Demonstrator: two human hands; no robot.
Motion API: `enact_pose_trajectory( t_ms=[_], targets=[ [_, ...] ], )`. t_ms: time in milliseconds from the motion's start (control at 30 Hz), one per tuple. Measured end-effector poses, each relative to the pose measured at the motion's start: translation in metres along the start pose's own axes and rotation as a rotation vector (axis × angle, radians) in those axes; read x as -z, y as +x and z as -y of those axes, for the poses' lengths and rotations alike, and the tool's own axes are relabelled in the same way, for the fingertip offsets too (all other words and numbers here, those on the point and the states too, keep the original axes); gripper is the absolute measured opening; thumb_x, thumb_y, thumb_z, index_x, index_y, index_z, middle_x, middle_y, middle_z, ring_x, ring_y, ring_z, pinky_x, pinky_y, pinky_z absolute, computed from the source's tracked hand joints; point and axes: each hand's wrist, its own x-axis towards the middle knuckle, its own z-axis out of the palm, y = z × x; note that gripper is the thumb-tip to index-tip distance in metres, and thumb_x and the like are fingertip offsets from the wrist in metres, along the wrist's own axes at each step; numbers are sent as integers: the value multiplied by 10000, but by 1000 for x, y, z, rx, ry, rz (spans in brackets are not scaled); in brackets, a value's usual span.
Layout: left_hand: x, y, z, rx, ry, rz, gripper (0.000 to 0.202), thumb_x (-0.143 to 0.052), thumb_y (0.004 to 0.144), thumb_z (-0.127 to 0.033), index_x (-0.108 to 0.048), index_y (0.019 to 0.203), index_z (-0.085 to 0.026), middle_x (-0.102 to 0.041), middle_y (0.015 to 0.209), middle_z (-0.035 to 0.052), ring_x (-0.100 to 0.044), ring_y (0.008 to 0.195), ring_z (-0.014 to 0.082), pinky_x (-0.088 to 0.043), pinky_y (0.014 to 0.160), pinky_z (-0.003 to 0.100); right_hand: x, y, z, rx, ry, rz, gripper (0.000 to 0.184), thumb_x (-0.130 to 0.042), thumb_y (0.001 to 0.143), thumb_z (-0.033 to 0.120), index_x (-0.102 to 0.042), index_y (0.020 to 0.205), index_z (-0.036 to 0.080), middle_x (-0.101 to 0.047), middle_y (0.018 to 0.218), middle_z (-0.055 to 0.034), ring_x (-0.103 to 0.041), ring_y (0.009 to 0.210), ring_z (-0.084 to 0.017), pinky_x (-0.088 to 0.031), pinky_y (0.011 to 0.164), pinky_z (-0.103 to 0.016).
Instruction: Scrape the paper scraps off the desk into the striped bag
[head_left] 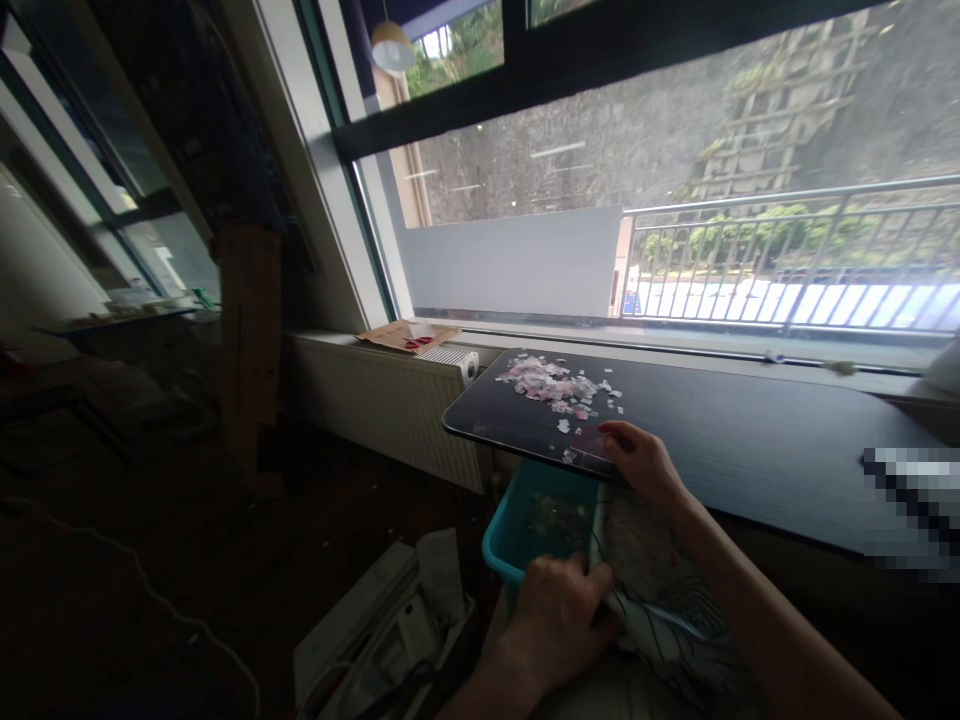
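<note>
Many bits (pixel 544 380) are left on the desk (pixel 720 425), some maybe in the tub (pixel 495 560); right hand (pixel 637 456) pinches a card (pixel 589 444), left hand (pixel 559 605) curls, hold unclear.

From where I stand, the table (pixel 735 430) sits right under the window (pixel 540 160), with a railing (pixel 814 200) outside beyond the glass. Paper scraps (pixel 547 380) are heaped toward the table's left end; nearer the front edge, the right hand (pixel 611 440) holds a flat piece (pixel 591 445). Below that edge is a tub (pixel 495 545) — the left hand (pixel 559 600) at its near side, a cloth (pixel 675 620) to the right. Left of the table runs a radiator (pixel 397 410), scissors (pixel 418 343) lying on a cardboard sheet (pixel 382 335) above it. An open box (pixel 390 610) rests on the floor, left of the tub.
</note>
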Motion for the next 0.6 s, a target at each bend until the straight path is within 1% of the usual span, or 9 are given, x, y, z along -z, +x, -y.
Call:
enact_pose_trajectory(
  t_ms=[167, 233, 300, 433, 467, 500, 600],
  targets=[
    [0, 0, 0, -2, -4, 0, 200, -590, 782, -394, -568, 901, -235, -610, 807, 20, -605, 702, 223, -474, 625, 307, -3, 0, -4, 23, 66, 99, 319, -513, 771, 343, -701, 965, 174, -674, 731, -30, -564, 620, -148, -435, 594, -258],
    [0, 0, 0, -5, -8, -3, 200, -590, 782, -394, -568, 901, -235, -610, 804, 20, -605, 700, 221, -472, 625, 304, -4, 0, -5, 21, 92, 106, 316, -521, 772, 345, -699, 967, 170, -680, 752, -34, -572, 638, -151, -441, 608, -260],
    [0, 0, 0, -5, -9, -6, 201, -588, 784, -395, -570, 903, -234, -611, 804, 21, -605, 701, 220, -471, 625, 303, -3, 0, -5, 14, 96, 108, 322, -527, 774, 349, -696, 977, 165, -677, 749, -34, -571, 644, -152, -442, 619, -264],
    [0, 0, 0, -4, -18, -3, 203, -582, 789, -398, -573, 905, -233, -613, 805, 21, -606, 699, 219, -469, 625, 301, 1, -1, -1, 21, 169, 193, 333, -540, 768, 356, -697, 971, 145, -669, 720, -37, -565, 625, -150, -441, 602, -261],
    [0, 0, 0, -4, -20, 0, 203, -581, 790, -399, -574, 906, -232, -612, 805, 21, -605, 699, 218, -469, 626, 301, 1, 0, -2, 11, 197, 191, 336, -540, 766, 358, -696, 969, 140, -670, 722, -40, -570, 629, -152, -443, 602, -261],
    [0, 0, 0, -3, -21, 1, 203, -580, 791, -398, -574, 906, -231, -612, 803, 22, -605, 699, 217, -468, 626, 300, 1, 1, -3, -14, 215, 159, 341, -537, 765, 361, -694, 970, 137, -673, 726, -44, -577, 638, -156, -445, 608, -264],
    [0, 0, 0, -2, -19, -6, 197, -580, 791, -395, -572, 899, -231, -609, 799, 20, -604, 700, 218, -466, 624, 301, -1, 8, -10, -144, 196, -40, 373, -521, 765, 378, -681, 1002, 140, -681, 739, -54, -602, 677, -174, -453, 646, -283]
  ],
)
